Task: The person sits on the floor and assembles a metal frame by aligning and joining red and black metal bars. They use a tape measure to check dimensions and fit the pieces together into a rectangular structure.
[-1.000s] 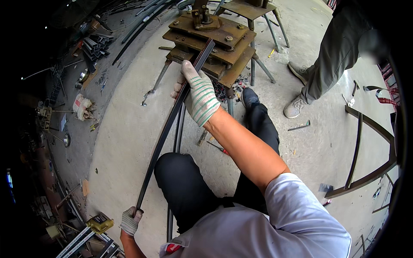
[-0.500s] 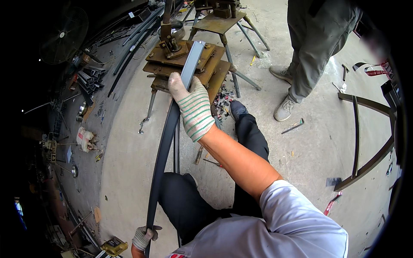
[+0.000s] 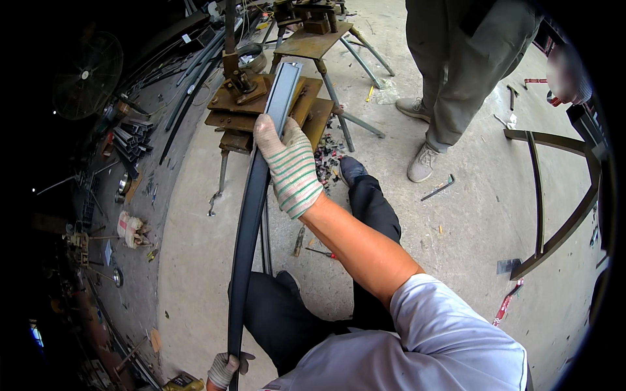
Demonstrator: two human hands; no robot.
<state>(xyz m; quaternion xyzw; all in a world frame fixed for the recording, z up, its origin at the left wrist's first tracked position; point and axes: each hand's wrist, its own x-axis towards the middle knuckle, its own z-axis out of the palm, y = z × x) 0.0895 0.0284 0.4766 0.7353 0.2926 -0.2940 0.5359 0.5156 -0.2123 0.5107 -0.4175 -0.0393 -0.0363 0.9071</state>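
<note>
A long dark grey metal profile (image 3: pixel 244 247) runs from the bottom of the view up toward a rusty machine stand with stacked plates (image 3: pixel 225 117). Near its upper end, where its face looks pale grey, my right hand (image 3: pixel 290 169) is closed around it in a striped glove. Lower down, my left hand (image 3: pixel 223 370), also gloved, grips the same profile close to the lower edge of the view. The profile's tip overlaps the stand's plates in view; I cannot tell whether it touches them.
A second stand (image 3: pixel 312 44) is beyond, with splayed legs. A person in grey trousers (image 3: pixel 450 78) stands at the right, near a curved metal frame (image 3: pixel 561 244). Small scraps (image 3: pixel 329 153) litter the floor by the first stand. Metal offcuts (image 3: pixel 134 140) and a fan (image 3: pixel 87 75) are at left.
The view has shifted a little. The profile's upper end stands slightly higher against the stand's plates than before. Both hands keep their hold on it.
</note>
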